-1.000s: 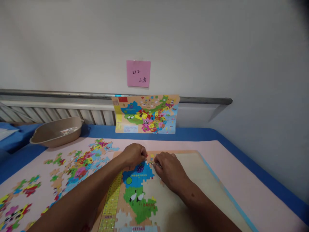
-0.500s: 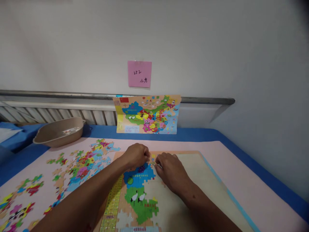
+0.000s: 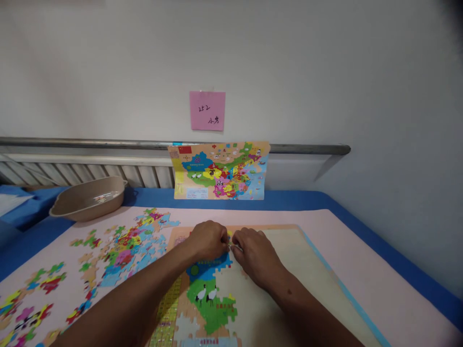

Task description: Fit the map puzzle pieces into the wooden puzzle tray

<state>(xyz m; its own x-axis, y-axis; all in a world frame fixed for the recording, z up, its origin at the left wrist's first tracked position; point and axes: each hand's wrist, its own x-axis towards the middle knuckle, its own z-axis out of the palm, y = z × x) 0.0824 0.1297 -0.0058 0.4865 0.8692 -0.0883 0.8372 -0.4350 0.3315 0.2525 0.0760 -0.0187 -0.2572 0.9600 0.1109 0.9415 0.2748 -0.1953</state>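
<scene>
My left hand (image 3: 210,239) is closed over the upper part of a partly assembled jigsaw puzzle (image 3: 207,291), fingers curled down. Beside it my right hand (image 3: 256,253) is closed too, its thumb and forefinger pinched at a small puzzle piece (image 3: 229,246) by the edge of the joined section. The fingertips of both hands nearly meet there. Whatever lies under my left fingers is hidden. Joined pieces show a blue region and a green one with two white cranes. To their right is the bare puzzle board (image 3: 289,279).
Loose and partly joined pieces (image 3: 125,246) spread over the pink sheet (image 3: 365,255) at left. A beige basin (image 3: 90,202) stands behind them. A printed map (image 3: 220,173) hangs from the metal rail (image 3: 311,149), below a pink note (image 3: 207,111) on the wall.
My left hand has moved slightly right and nearer, toward my right hand, and now covers more of the blue section. My right hand has stayed almost in place.
</scene>
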